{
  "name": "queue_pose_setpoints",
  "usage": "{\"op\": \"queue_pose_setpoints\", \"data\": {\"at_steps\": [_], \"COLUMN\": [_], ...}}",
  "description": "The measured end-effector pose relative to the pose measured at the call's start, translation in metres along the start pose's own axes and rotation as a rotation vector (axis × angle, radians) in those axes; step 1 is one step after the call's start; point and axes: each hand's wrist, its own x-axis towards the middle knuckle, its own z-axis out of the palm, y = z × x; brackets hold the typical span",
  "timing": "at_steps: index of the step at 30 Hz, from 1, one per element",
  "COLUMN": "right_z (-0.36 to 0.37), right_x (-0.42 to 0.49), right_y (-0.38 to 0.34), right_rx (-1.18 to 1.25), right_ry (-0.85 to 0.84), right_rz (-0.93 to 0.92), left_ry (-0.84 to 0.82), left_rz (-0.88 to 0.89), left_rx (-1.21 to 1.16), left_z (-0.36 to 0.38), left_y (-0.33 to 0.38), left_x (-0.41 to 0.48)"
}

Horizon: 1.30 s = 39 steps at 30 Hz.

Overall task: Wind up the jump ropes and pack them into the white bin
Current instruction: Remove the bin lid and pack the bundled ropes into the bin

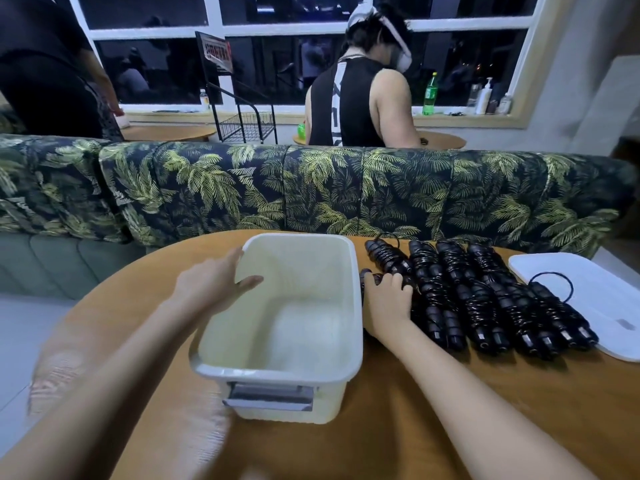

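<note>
Step in hand: winding looks finished, and packing is at its first pick-up.
Jump ropes: black, each coiled round its handles. They lie as a row of bundles on the table, right of the bin, touching one another.
White bin: in the middle of the table, open, with nothing inside it that shows.
Left hand: at the bin's far left rim, fingers straight and spread with the thumb over the inside. It holds nothing, and seems set to steady the bin.
Right hand: on the left bundle, the one just beside the bin wall. Its fingers curl over the top of that bundle and the thumb is hidden.
Lid: white, flat at the right edge of the table. The rightmost bundle lies partly on it, with a loose loop of cord sticking out.
Next move: lift the left bundle clear of its neighbours and over the right rim, then lay it flat along the floor of the bin.
Care needed: grip across the coils so they don't unwind. Packing from one side should leave room for the rest.
</note>
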Motion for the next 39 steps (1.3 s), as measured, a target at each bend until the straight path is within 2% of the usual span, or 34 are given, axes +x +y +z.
{"op": "queue_pose_setpoints", "data": {"at_steps": [6, 10, 14, 16, 20, 22, 23, 25, 28, 31, 35, 39], "right_z": [0.003, -0.003, -0.008, -0.011, -0.038, -0.065, -0.08, -0.112, -0.14, -0.137, -0.101, -0.07], "right_x": [0.007, 0.006, 0.004, 0.003, 0.006, 0.005, 0.003, -0.003, -0.009, -0.013, -0.003, 0.001], "right_y": [-0.01, -0.019, -0.021, -0.016, 0.006, 0.021, 0.026, 0.028, 0.002, -0.04, -0.075, -0.101], "right_rx": [-0.094, 0.025, 0.168, 0.313, 0.754, 0.954, 1.05, 1.133, 0.912, 0.499, 0.076, -0.273], "right_ry": [-0.089, -0.094, -0.171, -0.162, 0.023, 0.072, 0.085, 0.064, -0.076, -0.238, -0.37, -0.292], "right_rz": [0.032, 0.01, 0.008, 0.021, 0.133, 0.147, 0.099, -0.11, -0.493, -0.783, -0.809, -0.781], "left_ry": [-0.032, -0.069, -0.091, -0.061, -0.022, 0.022, 0.056, 0.122, 0.185, 0.195, 0.226, 0.233], "left_rz": [-0.038, -0.048, -0.01, 0.061, 0.189, 0.222, 0.225, 0.224, 0.236, 0.201, 0.15, 0.16], "left_rx": [-0.075, -0.07, -0.203, -0.289, -0.479, -0.502, -0.491, -0.457, -0.443, -0.506, -0.513, -0.502], "left_z": [0.003, 0.002, -0.008, -0.009, -0.004, 0.004, 0.008, 0.016, 0.02, 0.02, 0.019, 0.019], "left_y": [-0.004, -0.008, -0.014, -0.014, -0.005, -0.002, -0.002, -0.001, 0.0, 0.0, 0.0, 0.007], "left_x": [-0.01, -0.016, 0.005, 0.024, 0.052, 0.059, 0.06, 0.06, 0.056, 0.052, 0.045, 0.034]}}
